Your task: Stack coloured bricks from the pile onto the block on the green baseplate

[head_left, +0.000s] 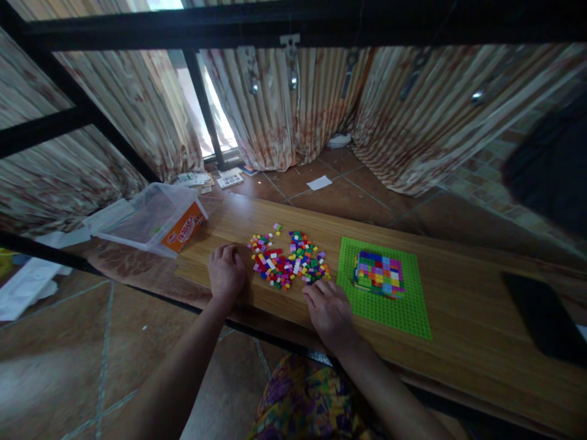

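Loose bricks spread left to right on the table between left hand and right hand; right looked nearer, pile just far of its bent fingers; left curled; remotely I couldn't tell either's grip

I could read no words, for both the white-lettered orange label on the clear plastic box and the black-printed white rectangular booklet on the brown tiled floor were too blurred.
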`<state>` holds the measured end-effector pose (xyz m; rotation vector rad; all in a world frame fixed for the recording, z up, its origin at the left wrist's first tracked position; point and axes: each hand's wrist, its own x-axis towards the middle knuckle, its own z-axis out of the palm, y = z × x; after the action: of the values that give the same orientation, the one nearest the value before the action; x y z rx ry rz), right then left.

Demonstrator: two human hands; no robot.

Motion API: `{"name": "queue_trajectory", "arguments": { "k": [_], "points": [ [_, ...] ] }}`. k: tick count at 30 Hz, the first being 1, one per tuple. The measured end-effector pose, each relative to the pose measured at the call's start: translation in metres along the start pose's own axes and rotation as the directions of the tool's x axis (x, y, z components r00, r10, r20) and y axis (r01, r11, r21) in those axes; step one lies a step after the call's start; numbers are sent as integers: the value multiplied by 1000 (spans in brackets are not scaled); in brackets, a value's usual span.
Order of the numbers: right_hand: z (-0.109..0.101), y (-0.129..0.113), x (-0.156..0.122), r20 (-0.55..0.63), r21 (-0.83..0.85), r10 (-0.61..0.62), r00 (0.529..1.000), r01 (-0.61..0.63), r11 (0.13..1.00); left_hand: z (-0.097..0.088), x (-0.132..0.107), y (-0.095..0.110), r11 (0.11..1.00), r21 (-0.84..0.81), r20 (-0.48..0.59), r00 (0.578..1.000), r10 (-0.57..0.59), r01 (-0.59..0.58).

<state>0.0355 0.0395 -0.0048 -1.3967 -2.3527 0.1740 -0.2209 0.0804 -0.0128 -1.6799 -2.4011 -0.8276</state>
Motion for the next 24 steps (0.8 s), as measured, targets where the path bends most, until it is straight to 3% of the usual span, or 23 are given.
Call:
{"name": "queue_trajectory", "arguments": {
  "k": [16,24],
  "points": [
    [-18,-14,-2,104,-102,-12,995,22,994,-2,2,0,1000,11,6,1000,11,-11],
    [-18,2,-26,57,74,78,995,-82,994,-3,2,1,1000,10,-2,1000,11,-11]
  ]
}}
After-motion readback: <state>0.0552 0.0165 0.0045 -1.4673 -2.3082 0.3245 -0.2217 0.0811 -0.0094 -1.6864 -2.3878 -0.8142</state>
